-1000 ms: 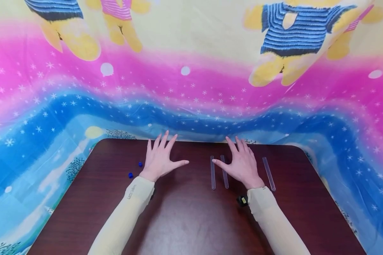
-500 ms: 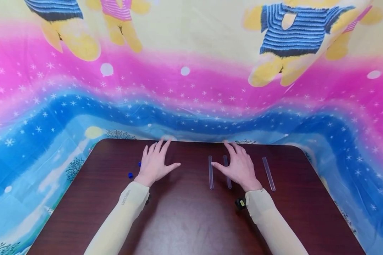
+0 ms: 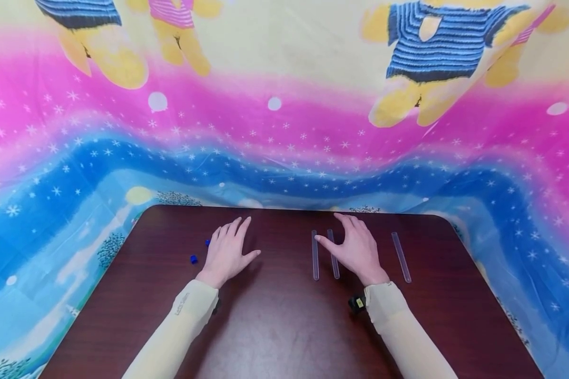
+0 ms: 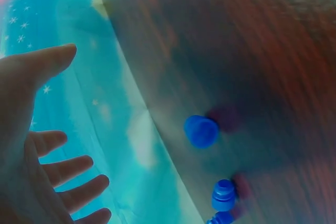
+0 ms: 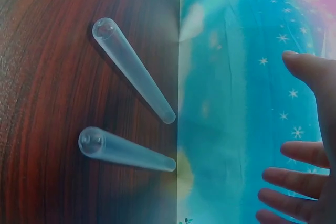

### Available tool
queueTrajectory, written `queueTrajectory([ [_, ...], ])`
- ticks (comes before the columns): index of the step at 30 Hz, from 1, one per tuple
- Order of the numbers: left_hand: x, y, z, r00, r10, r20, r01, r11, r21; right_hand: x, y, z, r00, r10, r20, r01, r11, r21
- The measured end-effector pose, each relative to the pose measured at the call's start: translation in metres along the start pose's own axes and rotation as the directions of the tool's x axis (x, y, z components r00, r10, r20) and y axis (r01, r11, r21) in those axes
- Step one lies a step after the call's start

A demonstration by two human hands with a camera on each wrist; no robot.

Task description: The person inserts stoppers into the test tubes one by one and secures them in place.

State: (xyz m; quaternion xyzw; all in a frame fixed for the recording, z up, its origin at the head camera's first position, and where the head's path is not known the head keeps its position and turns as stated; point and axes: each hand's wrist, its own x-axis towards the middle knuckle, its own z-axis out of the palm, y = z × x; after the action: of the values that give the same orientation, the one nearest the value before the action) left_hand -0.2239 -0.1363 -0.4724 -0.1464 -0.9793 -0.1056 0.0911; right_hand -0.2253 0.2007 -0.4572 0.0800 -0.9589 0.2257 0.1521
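A person's two hands hover palm-down over a dark wooden table (image 3: 284, 326), both holding nothing. The left hand (image 3: 227, 251) has loose, slightly spread fingers; two small blue caps (image 3: 194, 259) lie just to its left, near the table's edge. The right hand (image 3: 355, 247) is also relaxed and open, its thumb reaching toward two clear plastic test tubes (image 3: 315, 255) that lie side by side just left of it. A third clear tube (image 3: 401, 249) lies alone to the right of that hand. A bright cartoon-printed cloth (image 3: 284, 131) hangs behind the table.
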Motion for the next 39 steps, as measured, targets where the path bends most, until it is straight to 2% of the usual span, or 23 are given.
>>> queueTrajectory([
  [5,-0.006,-0.002,0.0,1.0,0.005,-0.005,-0.005,1.0,0.004,-0.001,-0.002,0.001,1.0,0.009,-0.014,-0.008,1.0,0.019],
  [11,-0.012,-0.007,-0.001,1.0,-0.027,0.012,0.027,0.999,-0.034,-0.004,-0.003,0.004,1.0,0.021,0.008,-0.021,0.999,0.034],
  [20,-0.02,-0.015,0.0,0.997,-0.066,0.048,0.069,0.995,-0.069,-0.008,-0.002,0.009,1.0,-0.004,0.008,0.003,0.998,0.057],
  [33,-0.028,-0.022,0.004,0.991,-0.103,0.09,0.111,0.991,-0.08,-0.013,-0.006,0.016,0.997,0.027,0.076,-0.032,0.998,0.058],
  [39,-0.03,-0.021,0.003,0.989,-0.098,0.108,0.108,0.99,-0.089,-0.015,-0.008,0.022,0.994,0.03,0.103,-0.037,0.997,0.066],
])
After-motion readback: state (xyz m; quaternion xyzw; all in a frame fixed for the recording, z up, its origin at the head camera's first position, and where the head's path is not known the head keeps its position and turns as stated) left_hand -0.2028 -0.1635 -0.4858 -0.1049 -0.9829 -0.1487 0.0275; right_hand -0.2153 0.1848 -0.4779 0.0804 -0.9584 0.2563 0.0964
